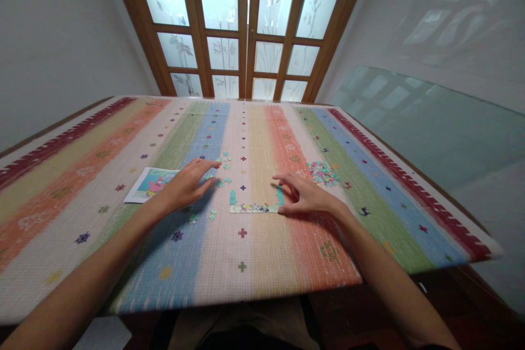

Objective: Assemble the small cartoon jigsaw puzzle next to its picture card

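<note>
My left hand [191, 179] hovers over or rests among loose jigsaw pieces [227, 166], its thumb and index finger apart and nothing visible between them. Some teal pieces are partly hidden behind its fingers. At the middle lies a partly joined puzzle border [255, 208], a bottom row with short sides rising at both ends. My right hand [302, 192] is at the border's right end, thumb by the lower corner and index finger stretched out above. Its fingers are spread and partly cover the teal right side; whether they touch it I cannot tell.
A heap of mixed puzzle pieces [323, 174] lies beyond my right hand. Under my left wrist is a printed cartoon picture [143, 187]. A striped tablecloth [270, 262] covers the table. Glazed wooden doors [246, 38] stand behind, and a glass panel [430, 115] leans at the right.
</note>
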`<state>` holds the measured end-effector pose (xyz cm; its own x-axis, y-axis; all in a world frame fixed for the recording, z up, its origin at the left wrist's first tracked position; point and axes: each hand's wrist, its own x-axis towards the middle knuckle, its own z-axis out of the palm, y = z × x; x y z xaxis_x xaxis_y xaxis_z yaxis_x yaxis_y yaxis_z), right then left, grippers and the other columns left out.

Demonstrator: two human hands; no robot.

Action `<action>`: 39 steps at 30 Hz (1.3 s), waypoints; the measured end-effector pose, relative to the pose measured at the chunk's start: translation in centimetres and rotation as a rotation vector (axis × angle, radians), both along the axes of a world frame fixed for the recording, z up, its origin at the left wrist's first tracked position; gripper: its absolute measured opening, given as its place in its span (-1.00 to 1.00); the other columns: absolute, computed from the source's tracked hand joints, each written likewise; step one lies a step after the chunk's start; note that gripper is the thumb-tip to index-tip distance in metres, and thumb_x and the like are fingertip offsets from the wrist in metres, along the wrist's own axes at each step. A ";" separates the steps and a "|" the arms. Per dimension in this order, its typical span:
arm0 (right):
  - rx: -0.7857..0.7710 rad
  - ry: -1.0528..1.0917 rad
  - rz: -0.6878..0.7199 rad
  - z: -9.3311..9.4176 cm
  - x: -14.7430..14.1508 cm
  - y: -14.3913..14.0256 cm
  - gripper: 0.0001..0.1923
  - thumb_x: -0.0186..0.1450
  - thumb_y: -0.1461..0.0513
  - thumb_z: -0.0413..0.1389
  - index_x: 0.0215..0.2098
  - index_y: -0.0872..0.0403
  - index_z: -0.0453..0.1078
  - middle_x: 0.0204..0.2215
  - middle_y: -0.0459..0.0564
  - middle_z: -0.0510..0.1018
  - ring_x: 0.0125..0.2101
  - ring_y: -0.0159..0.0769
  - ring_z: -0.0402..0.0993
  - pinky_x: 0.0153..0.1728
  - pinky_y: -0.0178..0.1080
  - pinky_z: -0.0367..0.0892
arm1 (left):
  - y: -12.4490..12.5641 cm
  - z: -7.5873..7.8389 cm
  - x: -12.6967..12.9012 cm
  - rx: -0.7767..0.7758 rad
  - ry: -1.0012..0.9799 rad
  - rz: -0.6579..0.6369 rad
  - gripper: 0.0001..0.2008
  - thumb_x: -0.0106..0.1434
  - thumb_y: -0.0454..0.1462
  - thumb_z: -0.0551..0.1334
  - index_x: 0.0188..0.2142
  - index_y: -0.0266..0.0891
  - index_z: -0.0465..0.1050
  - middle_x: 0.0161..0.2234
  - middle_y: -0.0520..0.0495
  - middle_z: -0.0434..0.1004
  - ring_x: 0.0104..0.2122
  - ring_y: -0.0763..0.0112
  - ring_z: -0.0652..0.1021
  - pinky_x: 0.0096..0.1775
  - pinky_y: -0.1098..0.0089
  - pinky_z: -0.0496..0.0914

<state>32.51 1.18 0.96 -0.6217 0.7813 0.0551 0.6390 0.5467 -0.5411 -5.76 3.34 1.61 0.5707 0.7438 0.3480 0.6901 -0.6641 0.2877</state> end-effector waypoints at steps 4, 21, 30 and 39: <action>-0.003 -0.007 -0.003 0.0 0.0 0.0 -0.18 0.17 0.00 0.34 0.34 -0.13 0.23 0.24 0.12 0.42 0.16 0.09 0.42 0.18 0.10 0.35 | 1.1 -0.5 -0.6 -0.068 0.064 -0.011 -0.66 0.42 -0.13 0.08 0.10 -0.16 0.41 0.03 -0.18 0.57 0.06 0.09 0.51 0.10 0.07 0.39; -0.016 -0.052 -0.015 0.2 -0.1 -0.1 -0.20 0.17 0.00 0.34 0.33 -0.13 0.26 0.21 0.12 0.41 0.12 0.10 0.43 0.16 0.12 0.35 | 3.4 -1.0 2.4 -0.134 0.154 -0.058 -0.73 0.36 -0.14 0.13 -0.19 -0.18 0.58 -0.14 -0.19 0.55 -0.07 0.11 0.50 0.07 0.09 0.37; -0.020 -0.049 -0.009 0.2 -0.1 -0.2 -0.21 0.17 -0.01 0.34 0.33 -0.15 0.27 0.22 0.09 0.41 0.14 0.09 0.42 0.18 0.11 0.34 | 3.5 -0.7 1.2 -0.188 0.148 -0.065 -0.74 0.33 -0.10 0.19 -0.16 -0.15 0.57 -0.13 -0.16 0.57 -0.06 0.10 0.47 0.08 0.09 0.35; -0.016 -0.053 -0.010 0.2 -0.1 -0.1 -0.22 0.17 -0.01 0.34 0.31 -0.12 0.28 0.22 0.12 0.41 0.14 0.10 0.42 0.18 0.12 0.33 | 4.7 -0.3 -2.4 -0.140 0.142 0.011 -0.67 0.37 -0.05 0.13 -0.10 -0.14 0.58 -0.08 -0.17 0.57 -0.04 0.09 0.47 0.12 0.07 0.31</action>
<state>32.38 1.04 1.18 -0.6159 0.7877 0.0103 0.6721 0.5322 -0.5149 -8.15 8.06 1.35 0.5984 0.7855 0.1579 0.7370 -0.6170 0.2760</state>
